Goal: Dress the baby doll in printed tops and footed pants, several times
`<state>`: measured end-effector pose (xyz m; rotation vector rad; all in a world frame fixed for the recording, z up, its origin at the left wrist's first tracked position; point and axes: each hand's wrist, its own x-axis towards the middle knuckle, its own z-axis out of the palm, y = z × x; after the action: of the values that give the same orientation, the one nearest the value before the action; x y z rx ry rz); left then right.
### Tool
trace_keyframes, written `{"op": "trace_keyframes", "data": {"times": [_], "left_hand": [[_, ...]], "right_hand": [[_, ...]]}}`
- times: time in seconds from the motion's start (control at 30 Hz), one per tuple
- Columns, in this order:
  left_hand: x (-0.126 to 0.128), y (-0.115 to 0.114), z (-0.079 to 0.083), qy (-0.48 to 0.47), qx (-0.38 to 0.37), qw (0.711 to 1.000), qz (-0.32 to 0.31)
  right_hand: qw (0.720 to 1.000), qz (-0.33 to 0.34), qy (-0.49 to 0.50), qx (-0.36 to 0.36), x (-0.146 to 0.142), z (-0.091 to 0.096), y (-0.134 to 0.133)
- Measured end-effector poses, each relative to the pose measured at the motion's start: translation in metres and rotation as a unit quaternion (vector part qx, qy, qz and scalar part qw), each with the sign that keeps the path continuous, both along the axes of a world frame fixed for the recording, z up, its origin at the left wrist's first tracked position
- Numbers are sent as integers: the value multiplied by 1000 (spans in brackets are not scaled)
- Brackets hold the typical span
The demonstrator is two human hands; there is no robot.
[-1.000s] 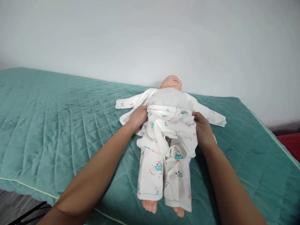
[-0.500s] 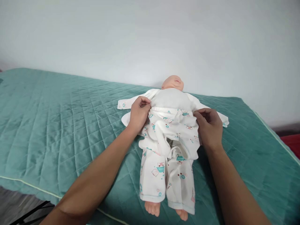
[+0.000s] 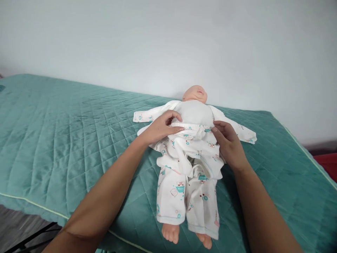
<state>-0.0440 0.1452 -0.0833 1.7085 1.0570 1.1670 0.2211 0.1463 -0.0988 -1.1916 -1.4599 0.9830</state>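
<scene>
A baby doll [image 3: 195, 94] lies on its back on a teal quilted mattress [image 3: 68, 140], head toward the wall. It wears a white printed top with sleeves spread out and white printed trousers [image 3: 184, 189]; bare feet stick out below. My left hand [image 3: 160, 128] pinches the trousers' waistband at the doll's left side of the picture. My right hand [image 3: 228, 144] grips the waistband on the other side, fingers curled over the cloth.
A plain pale wall rises just behind the doll's head. The mattress edge with light piping runs along the front left, with dark floor and a black frame leg below. Something red [image 3: 328, 161] shows past the right edge.
Both hands have slid inward and upward along the waistband toward the doll's belly, drawing the trousers higher. The doll has shifted slightly.
</scene>
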Motion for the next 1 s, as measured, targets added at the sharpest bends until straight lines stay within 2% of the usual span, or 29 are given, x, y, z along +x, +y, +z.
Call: {"op": "trace_keyframes", "data": {"times": [0.17,0.3,0.47,0.7,0.8,1.0], "left_hand": [[-3,-1,6,47,13,999,-9],[-1,0,5,71,50,996,-5],[7,-1,5,87,77,993,36],[18,2,4,114,72,982,133],[21,11,4,122,63,978,158],[27,44,7,99,15,983,153]], "right_hand": [[997,52,58,3,3,-2,1],[993,111,46,4,6,5,0],[992,122,-31,-11,9,12,7],[975,144,-127,109,11,14,12],[969,108,-173,140,6,17,13],[945,-55,-299,120,-14,22,43]]}}
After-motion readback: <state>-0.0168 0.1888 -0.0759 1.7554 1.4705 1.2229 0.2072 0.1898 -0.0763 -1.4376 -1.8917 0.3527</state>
